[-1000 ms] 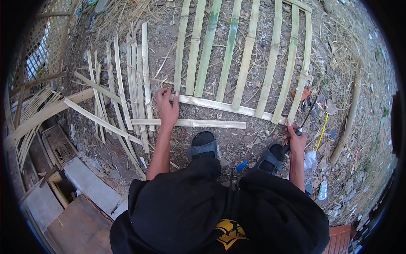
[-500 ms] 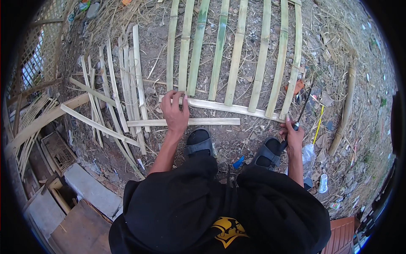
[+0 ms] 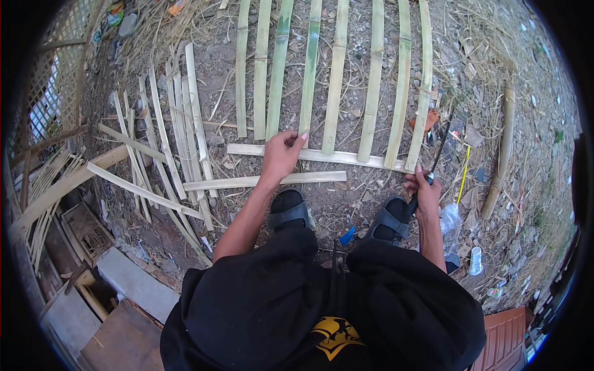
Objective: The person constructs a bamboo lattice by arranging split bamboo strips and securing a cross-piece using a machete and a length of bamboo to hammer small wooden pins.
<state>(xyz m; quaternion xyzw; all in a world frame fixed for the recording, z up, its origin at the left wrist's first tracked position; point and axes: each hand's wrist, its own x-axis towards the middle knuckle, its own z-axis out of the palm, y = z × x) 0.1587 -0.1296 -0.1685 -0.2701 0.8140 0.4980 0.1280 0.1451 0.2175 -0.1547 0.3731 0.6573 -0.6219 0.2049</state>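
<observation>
Head view cuts off the upper ends of the eight bamboo slats (image 3: pixel 337 74) at its top edge; the left hand (image 3: pixel 281 159) covers part of the pale cross strip (image 3: pixel 346 157) and hides the lower end of the fourth slat from the left; its thumb meets that slat, but I cannot tell whether the fingers grip it or only press; the right hand (image 3: pixel 428 193) is closed around the handle of a long dark tool (image 3: pixel 441 143), its kind hard to make out, with a fingertip at the cross strip's right end; the slats lie side by side on the ground (image 3: pixel 365 193), yellowish green, with darker patches on the third and fourth; the four on the right overlap the cross strip; the two leftmost stop short of it.
</observation>
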